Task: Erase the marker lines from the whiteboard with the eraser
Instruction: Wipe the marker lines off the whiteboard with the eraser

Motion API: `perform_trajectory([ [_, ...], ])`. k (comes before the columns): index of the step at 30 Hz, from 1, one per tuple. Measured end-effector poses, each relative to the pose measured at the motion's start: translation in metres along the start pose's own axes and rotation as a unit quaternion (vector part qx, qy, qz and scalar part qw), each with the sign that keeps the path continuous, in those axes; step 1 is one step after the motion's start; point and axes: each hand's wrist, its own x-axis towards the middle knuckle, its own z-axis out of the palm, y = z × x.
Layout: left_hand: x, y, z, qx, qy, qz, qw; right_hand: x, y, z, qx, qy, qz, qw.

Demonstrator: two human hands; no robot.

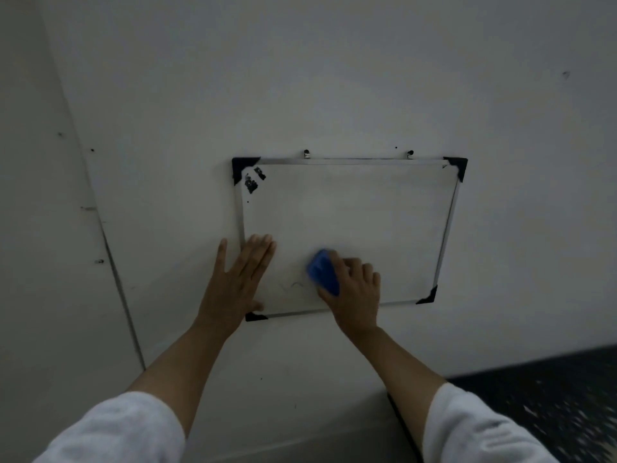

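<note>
- A small whiteboard point(350, 228) with a thin metal frame and black plastic corner caps hangs on a pale wall point(334, 78), hooked over two small metal hangers point(306, 154) at its top edge.
- The board sits slightly skewed in the view, its lower right corner higher than its lower left one.
- The right hand point(354, 295) grips a blue eraser point(323, 271), fingers curled over its far side and thumb along the near side, and holds it against the lower middle of the board.
- The eraser is blurred, so its exact outline is hard to make out.
- Just left of the eraser, between the two hands, a faint squiggly marker line point(292, 285) shows on the board's lower part.
- The left hand point(238, 282) lies flat with fingers straight and together, thumb spread out to the side; it presses on the board's lower left area, with the palm covering the frame near the bottom left corner cap point(255, 317).
- The thumb of that hand rests on the wall just outside the frame.
- Near the upper left corner, black smudgy patches point(253, 180) sit on the board surface; whether they are marker or torn sticker residue cannot be told.
- The rest of the writing surface looks white and nearly bare.
- Both forearms are bare up to white sleeves point(127, 429) at the bottom of the view.
- A dark speckled floor point(551, 396) shows at the lower right, below the wall.
- A wall corner point(110, 262) runs diagonally along the left side, with a few small dark marks beside it.
</note>
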Motion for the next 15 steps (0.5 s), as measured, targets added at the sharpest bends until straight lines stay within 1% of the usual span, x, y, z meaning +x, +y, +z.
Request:
perform_trajectory([
  [1, 0.0, -0.002, 0.0, 0.005, -0.002, 0.006, 1.0, 0.0, -0.008, 0.0, 0.019, 0.013, 0.067, 0.997],
  [2, 0.0, -0.004, 0.001, 0.007, -0.002, 0.012, 1.0, -0.003, -0.016, 0.0, 0.032, 0.01, 0.105, 0.994],
  [3, 0.0, -0.006, 0.002, 0.007, -0.001, 0.016, 1.0, -0.01, -0.02, 0.003, 0.027, -0.001, 0.092, 0.995],
  [4, -0.001, -0.006, 0.002, 0.006, -0.001, 0.016, 1.0, -0.02, -0.021, 0.008, 0.003, -0.014, 0.021, 1.0],
  [5, -0.001, -0.006, 0.001, 0.008, -0.004, 0.016, 1.0, -0.029, -0.018, 0.012, -0.028, -0.036, -0.092, 0.995],
  [6, -0.002, -0.005, 0.0, 0.012, -0.007, 0.014, 1.0, -0.031, -0.011, 0.014, -0.057, -0.059, -0.207, 0.975],
  [7, -0.002, -0.004, -0.001, 0.018, -0.009, 0.011, 1.0, -0.027, -0.003, 0.013, -0.073, -0.077, -0.283, 0.953],
  [8, -0.003, -0.003, -0.001, 0.022, -0.011, 0.007, 1.0, -0.021, 0.001, 0.012, -0.074, -0.079, -0.304, 0.947],
  [9, -0.004, -0.003, -0.001, 0.02, -0.012, 0.0, 1.0, -0.014, 0.002, 0.01, -0.063, -0.065, -0.269, 0.959],
  [10, -0.006, -0.002, 0.0, 0.014, -0.012, -0.007, 1.0, -0.009, -0.002, 0.008, -0.04, -0.047, -0.186, 0.981],
  [11, -0.007, -0.002, 0.0, 0.008, -0.01, -0.017, 1.0, -0.005, -0.011, 0.006, -0.013, -0.024, -0.084, 0.996],
  [12, -0.008, -0.003, 0.0, 0.002, -0.01, -0.028, 1.0, -0.004, -0.021, 0.005, 0.008, -0.003, 0.001, 1.0],
  [13, -0.009, -0.003, -0.001, -0.003, -0.013, -0.038, 0.999, -0.006, -0.029, 0.005, 0.024, 0.006, 0.054, 0.998],
  [14, -0.01, -0.003, -0.001, -0.005, -0.015, -0.047, 0.999, -0.01, -0.035, 0.005, 0.026, 0.004, 0.062, 0.998],
  [15, -0.01, -0.003, -0.001, -0.004, -0.017, -0.055, 0.998, -0.017, -0.035, 0.009, 0.009, -0.005, 0.016, 1.0],
])
